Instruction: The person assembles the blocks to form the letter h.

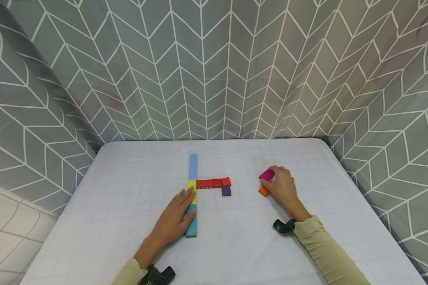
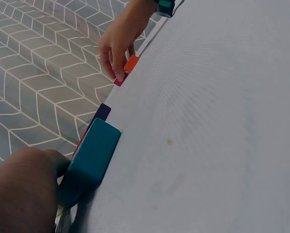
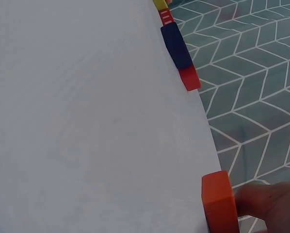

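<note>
My left hand (image 1: 174,218) lies with extended fingers over a column of blocks: its fingertips touch the yellow block (image 1: 192,183) and its thumb the teal block (image 1: 191,230). A light blue block (image 1: 193,167) continues the column at the far end. From the yellow part a row of red blocks (image 1: 204,183) runs right, with a dark purple block (image 1: 226,191) against the near side of its end. Farther right, my right hand (image 1: 284,189) pinches a magenta block (image 1: 265,174) between thumb and fingers. An orange block (image 1: 264,191) sits just below that thumb.
A white cloth (image 1: 235,253) covers the table, whose far edge meets a grey patterned curtain (image 1: 214,71). Curtains also stand along the left and right sides. Each wrist carries a dark camera (image 1: 283,226).
</note>
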A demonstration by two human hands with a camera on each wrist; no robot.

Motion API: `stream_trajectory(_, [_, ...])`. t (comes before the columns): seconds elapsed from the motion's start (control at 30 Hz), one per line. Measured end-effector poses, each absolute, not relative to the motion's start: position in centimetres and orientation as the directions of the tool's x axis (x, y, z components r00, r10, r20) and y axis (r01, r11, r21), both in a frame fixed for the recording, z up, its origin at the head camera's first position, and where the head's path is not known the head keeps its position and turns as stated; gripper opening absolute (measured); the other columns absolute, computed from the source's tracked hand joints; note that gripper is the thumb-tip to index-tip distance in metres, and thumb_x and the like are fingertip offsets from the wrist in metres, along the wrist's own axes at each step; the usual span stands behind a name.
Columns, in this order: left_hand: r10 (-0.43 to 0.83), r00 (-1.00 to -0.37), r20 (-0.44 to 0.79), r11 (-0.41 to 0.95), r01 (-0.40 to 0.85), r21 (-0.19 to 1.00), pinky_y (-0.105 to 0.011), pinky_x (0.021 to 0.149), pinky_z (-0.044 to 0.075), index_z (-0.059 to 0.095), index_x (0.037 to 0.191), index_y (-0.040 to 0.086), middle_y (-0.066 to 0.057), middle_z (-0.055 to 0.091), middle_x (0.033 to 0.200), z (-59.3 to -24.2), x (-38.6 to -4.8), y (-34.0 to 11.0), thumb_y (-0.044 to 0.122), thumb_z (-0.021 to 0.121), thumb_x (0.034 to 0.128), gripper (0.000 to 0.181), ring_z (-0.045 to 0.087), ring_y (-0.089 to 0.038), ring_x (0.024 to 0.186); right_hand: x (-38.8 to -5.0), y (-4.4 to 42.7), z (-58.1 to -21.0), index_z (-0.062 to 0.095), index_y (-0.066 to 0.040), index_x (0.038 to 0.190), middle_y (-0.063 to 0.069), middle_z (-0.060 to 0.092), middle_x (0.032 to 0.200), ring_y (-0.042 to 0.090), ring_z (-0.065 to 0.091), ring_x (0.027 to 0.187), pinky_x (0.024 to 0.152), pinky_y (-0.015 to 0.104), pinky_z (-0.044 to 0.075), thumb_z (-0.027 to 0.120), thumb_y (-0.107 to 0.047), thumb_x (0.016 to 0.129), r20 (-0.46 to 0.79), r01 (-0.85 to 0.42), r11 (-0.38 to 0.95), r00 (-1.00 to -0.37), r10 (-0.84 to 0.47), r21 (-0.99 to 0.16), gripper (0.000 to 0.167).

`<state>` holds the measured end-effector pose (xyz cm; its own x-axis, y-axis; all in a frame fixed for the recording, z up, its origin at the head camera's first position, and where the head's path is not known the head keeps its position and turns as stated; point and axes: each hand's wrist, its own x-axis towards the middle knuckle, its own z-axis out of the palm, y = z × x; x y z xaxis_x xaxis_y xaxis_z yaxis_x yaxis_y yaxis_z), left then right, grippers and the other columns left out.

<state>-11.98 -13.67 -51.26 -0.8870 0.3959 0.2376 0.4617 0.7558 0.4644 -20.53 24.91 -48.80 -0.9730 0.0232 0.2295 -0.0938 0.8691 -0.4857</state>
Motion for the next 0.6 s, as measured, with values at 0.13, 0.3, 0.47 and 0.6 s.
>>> stream_trajectory(0.13, [0.394, -0.891, 0.226, 0.755, 0.454, 0.473, -0.048, 0.122, 0.026, 0.043, 0.159, 0.008, -0.004, 0.034, 0.167, -51.28, -11.99, -13.69, 0.034, 0.062, 0.1051, 0.063, 0.028, -0.031, 0.153, -20.57, 24.93, -48.69, 0.065, 0.008, 0.124, 0.031, 0.06, 0.124, 0.045, 0.056, 0.108, 0.087, 0.058, 0.051, 0.081, -0.021, 0.089, 0.213, -0.087, 0.862, -0.977, 0.025, -0.499, 0.048])
stream_trajectory(0.3, [0.393, -0.894, 0.213, 0.758, 0.447, 0.475, -0.048, 0.123, 0.025, 0.042, 0.16, 0.009, -0.002, 0.032, 0.167, -51.35, -11.98, -13.7, 0.035, 0.061, 0.1056, 0.063, 0.027, -0.03, 0.154, -20.49, 24.84, -48.46, 0.065, 0.009, 0.127, 0.031, 0.059, 0.132, 0.047, 0.052, 0.119, 0.097, 0.063, 0.048, 0.081, -0.019, 0.089, 0.227, -0.108, 0.849, -0.974, 0.015, -0.518, 0.05])
stream_trajectory(0.47, [0.393, -0.893, 0.219, 0.761, 0.449, 0.469, -0.048, 0.122, 0.025, 0.042, 0.16, 0.009, -0.003, 0.033, 0.167, -51.36, -11.99, -13.69, 0.035, 0.062, 0.1051, 0.064, 0.027, -0.03, 0.154, -20.39, 24.67, -48.14, 0.065, 0.009, 0.127, 0.03, 0.059, 0.133, 0.046, 0.051, 0.123, 0.101, 0.062, 0.048, 0.082, -0.017, 0.089, 0.236, -0.133, 0.834, -0.972, -0.004, -0.536, 0.049])
stream_trajectory(0.6, [0.394, -0.892, 0.22, 0.759, 0.451, 0.469, -0.048, 0.122, 0.025, 0.042, 0.16, 0.009, -0.003, 0.033, 0.167, -51.31, -11.97, -13.7, 0.034, 0.062, 0.1053, 0.063, 0.027, -0.031, 0.154, -20.23, 24.45, -47.81, 0.066, 0.009, 0.124, 0.03, 0.061, 0.13, 0.044, 0.054, 0.119, 0.098, 0.058, 0.052, 0.083, -0.017, 0.088, 0.245, -0.154, 0.822, -0.969, -0.019, -0.549, 0.047])
